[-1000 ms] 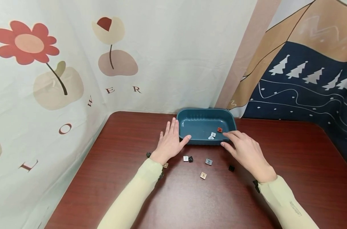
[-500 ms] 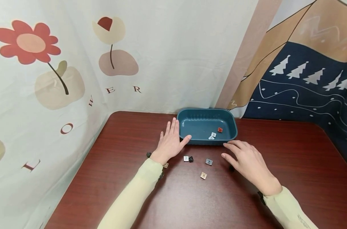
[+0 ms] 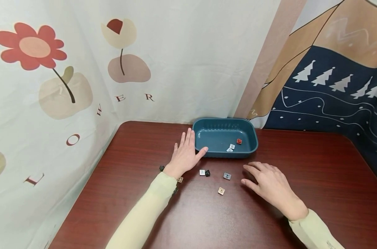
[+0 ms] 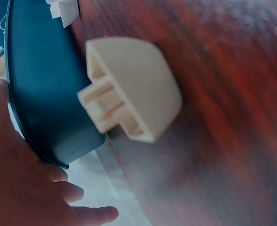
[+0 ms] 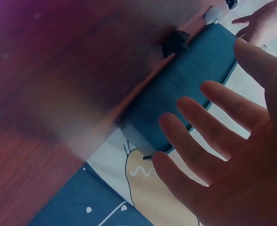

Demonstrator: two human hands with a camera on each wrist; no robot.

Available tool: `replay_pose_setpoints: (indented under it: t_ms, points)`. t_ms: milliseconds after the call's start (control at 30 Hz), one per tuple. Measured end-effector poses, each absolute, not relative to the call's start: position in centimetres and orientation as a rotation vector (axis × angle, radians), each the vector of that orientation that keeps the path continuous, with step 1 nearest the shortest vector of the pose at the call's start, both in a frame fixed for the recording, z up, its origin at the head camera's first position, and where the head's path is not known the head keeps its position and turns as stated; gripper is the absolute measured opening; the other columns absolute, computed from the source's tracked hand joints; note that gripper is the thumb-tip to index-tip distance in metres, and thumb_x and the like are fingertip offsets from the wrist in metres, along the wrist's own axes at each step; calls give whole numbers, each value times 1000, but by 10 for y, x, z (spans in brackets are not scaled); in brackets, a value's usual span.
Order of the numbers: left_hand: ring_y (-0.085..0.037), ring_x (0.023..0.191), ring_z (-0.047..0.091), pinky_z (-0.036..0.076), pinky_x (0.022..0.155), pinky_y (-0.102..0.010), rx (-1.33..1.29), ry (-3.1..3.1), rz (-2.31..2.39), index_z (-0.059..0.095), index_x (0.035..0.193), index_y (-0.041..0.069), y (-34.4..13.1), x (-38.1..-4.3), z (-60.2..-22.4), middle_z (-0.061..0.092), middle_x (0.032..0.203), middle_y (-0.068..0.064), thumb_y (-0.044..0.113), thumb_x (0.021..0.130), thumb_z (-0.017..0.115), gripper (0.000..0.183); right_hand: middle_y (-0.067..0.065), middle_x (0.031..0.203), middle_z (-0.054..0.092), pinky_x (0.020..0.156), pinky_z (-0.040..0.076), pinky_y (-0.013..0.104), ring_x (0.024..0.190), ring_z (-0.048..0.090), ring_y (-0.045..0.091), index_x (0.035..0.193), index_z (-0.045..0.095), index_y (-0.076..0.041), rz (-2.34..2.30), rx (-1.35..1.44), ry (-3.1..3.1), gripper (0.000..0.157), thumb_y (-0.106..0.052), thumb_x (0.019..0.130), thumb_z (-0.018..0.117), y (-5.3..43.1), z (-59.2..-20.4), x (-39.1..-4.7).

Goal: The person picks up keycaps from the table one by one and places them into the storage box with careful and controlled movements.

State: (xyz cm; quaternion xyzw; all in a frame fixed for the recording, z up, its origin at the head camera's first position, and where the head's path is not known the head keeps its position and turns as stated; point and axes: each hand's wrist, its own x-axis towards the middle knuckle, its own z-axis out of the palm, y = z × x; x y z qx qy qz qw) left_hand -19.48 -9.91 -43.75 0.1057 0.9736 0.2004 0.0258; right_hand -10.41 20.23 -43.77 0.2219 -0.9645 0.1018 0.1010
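Note:
My left hand (image 3: 184, 154) lies with straight fingers along the left end of a teal plastic tub (image 3: 207, 154), its thumb at the front rim. My right hand (image 3: 272, 183) hovers over the table at the right, fingers spread and loosely bent, holding nothing. On the table in front of the tub are a white keycap (image 3: 202, 172), a black keycap (image 3: 208, 173), a grey-blue keycap (image 3: 227, 176) and a beige keycap (image 3: 221, 191). Another beige keycap (image 4: 138, 84) appears large in the left wrist view. A black keycap (image 5: 175, 44) shows near the right hand, hidden beneath it in the head view.
Inside the tub lie a red keycap (image 3: 239, 141) and two whitish keycaps (image 3: 231, 146). The dark red wooden table (image 3: 138, 145) meets a printed white curtain (image 3: 182, 69) at the back and left. A navy, tree-patterned cloth (image 3: 325, 100) hangs at the back right.
My right hand has drawn back from the tub's front right corner toward the table's near right, now covering a black keycap visible earlier. My left hand has stayed in place.

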Motion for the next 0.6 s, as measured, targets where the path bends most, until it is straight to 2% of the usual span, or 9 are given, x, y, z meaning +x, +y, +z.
replay_pose_setpoints:
  t_ms: [367,600]
  points:
    - [-29,160,-3,18,121,-64,328,3004,586,6,167,6,-99,-196,-438,-3,174,-8,70,102,39,97,12,120,69,87,55,56,104,68,34,126,73,-7,307,684,-2935,50,-36,86,85,207,-441,-98]
    - [-28,160,-3,17,121,-63,324,3002,594,5,167,7,-99,-196,-438,-2,174,-7,71,102,39,97,8,107,70,78,57,50,93,69,29,115,77,-8,276,738,-2912,39,-28,83,88,209,-442,-97]
